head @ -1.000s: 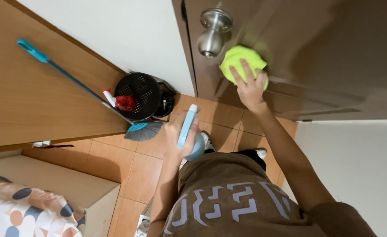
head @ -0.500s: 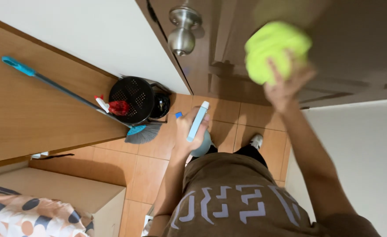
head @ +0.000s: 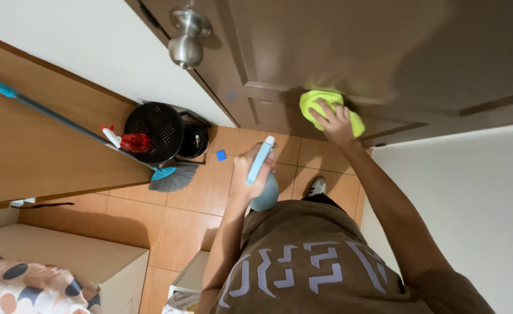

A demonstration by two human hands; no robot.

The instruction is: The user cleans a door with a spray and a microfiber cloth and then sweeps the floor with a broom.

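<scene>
Right now the right hand (head: 333,119) presses flat, fingers spread, on a yellow cloth (head: 320,104) against the lower panel of the brown door (head: 349,52), below the knob (head: 186,38). Lower down, the left hand (head: 250,171) is wrapped round a pale blue spray bottle (head: 262,174), held near the waist over the tiled floor (head: 151,215). Further left, a black bin (head: 154,131) and a broom (head: 172,177) stand by the wall

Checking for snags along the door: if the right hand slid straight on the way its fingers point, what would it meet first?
The right hand presses a yellow-green cloth on the door. Its fingers point toward the raised moulding edge; that likely comes first, though depth is unclear.
</scene>
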